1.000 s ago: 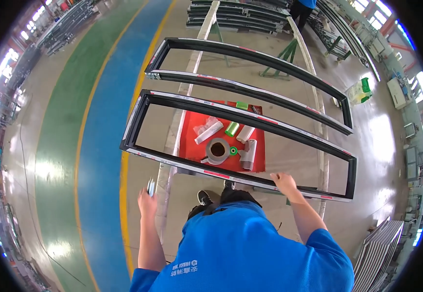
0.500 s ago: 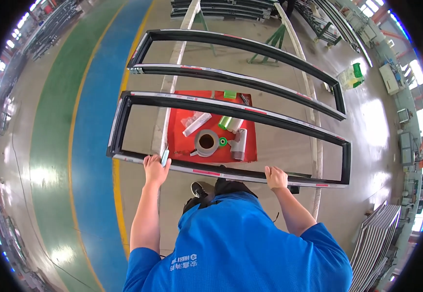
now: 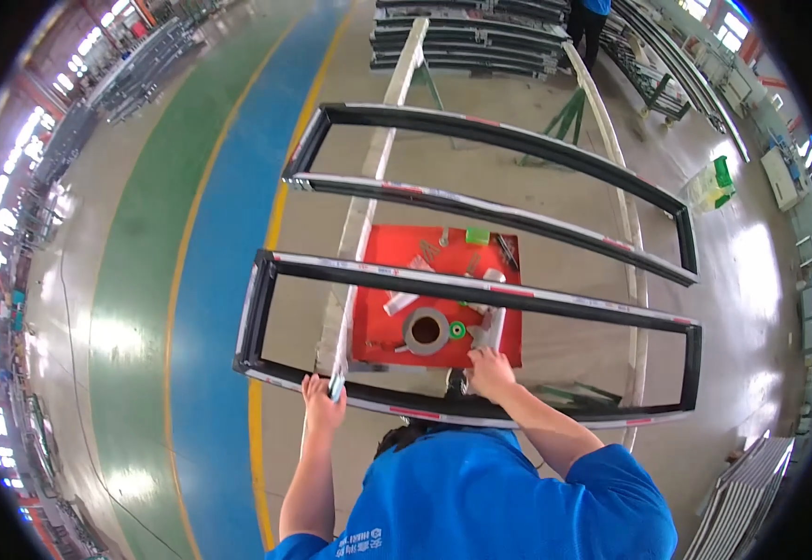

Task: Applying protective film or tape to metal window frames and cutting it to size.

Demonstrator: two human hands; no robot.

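Tool [image 3: 336, 387] in left grip [image 3: 323, 405], right grip [image 3: 492, 376] over frame [image 3: 387, 399]

The nearer long, pale-edged black frame [image 3: 387, 276] lies across two rails [image 3: 340, 327]. A slim pale tool [image 3: 336, 387] tilts at its near bar.

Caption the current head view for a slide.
Left hand, holding a slim pale object, at the closer black frame; right hand extended across its near bar.

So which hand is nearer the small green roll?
Right hand: just below and right of the small green roll in view; left hand: well left and below it, at the nearer frame.
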